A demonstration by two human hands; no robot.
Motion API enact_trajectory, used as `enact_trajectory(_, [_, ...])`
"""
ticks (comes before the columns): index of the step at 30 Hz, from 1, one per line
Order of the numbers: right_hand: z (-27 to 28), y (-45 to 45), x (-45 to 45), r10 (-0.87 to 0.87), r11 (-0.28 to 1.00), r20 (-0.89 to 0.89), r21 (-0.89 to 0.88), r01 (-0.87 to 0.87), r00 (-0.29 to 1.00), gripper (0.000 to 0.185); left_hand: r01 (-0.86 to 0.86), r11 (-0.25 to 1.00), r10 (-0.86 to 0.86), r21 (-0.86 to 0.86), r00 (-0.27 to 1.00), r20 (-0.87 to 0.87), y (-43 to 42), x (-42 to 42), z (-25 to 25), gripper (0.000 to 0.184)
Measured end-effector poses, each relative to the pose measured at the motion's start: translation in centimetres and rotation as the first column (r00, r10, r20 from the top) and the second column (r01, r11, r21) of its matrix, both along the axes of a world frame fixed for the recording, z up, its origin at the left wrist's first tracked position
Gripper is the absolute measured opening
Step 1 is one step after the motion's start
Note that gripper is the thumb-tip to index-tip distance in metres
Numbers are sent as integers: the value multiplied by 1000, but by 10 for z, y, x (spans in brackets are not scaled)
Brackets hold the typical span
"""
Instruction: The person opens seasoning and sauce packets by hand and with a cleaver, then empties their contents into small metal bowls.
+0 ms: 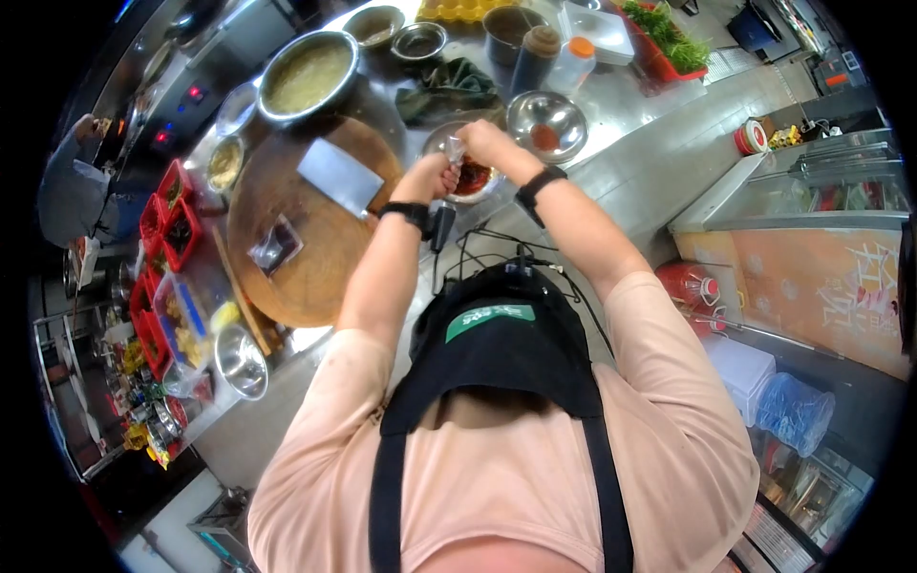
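Note:
Both hands are close together over a metal bowl (470, 183) with dark red contents. My left hand (436, 176) is closed on a small clear plastic bag (453, 148), at the bowl's left side. From the right, my right hand (485, 143) pinches the same bag near its top. A steel bowl (546, 126) with a little red-brown powder stands just right of my right hand. Left of my left hand, a cleaver (340, 177) lies flat on the round wooden board (315, 229), and a small clear packet (275, 244) with dark contents lies there too.
A large pot of pale liquid (309, 78) stands behind the board, with a dark green cloth (449, 91) to its right. Bottles (573, 65) and a red tray of greens (664, 40) are farther back. Red baskets (179, 234) line the left. A person (76, 196) stands far left.

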State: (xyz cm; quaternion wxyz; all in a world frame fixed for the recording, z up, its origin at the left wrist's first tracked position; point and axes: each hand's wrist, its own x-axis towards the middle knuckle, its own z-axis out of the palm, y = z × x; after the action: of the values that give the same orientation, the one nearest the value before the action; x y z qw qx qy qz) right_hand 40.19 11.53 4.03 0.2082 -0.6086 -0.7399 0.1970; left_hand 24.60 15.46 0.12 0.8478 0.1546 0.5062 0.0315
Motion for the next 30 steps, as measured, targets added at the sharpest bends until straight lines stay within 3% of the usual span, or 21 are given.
enact_trajectory(3, [3,-5,0,-61,995,-54,-80,57,997,15,-15,1000,15,16,1000,-21,-1,1,0,26])
enact_trajectory(13, [4,-8,0,-41,998,-58,-52,38,997,13,0,999,3,41,998,-64,-2,7,6,25])
enact_trajectory(19, [12,-12,-2,-65,991,-187,-124,42,980,13,42,999,-40,24,996,-79,-1,7,8,28])
enact_trajectory(24, [-1,-8,-2,-39,999,-115,-33,35,993,14,0,998,9,69,992,-122,-5,10,16,29])
enact_trajectory(30, [-11,-8,-2,-57,998,-151,-2,58,987,14,-3,997,13,81,992,-122,-3,10,12,30])
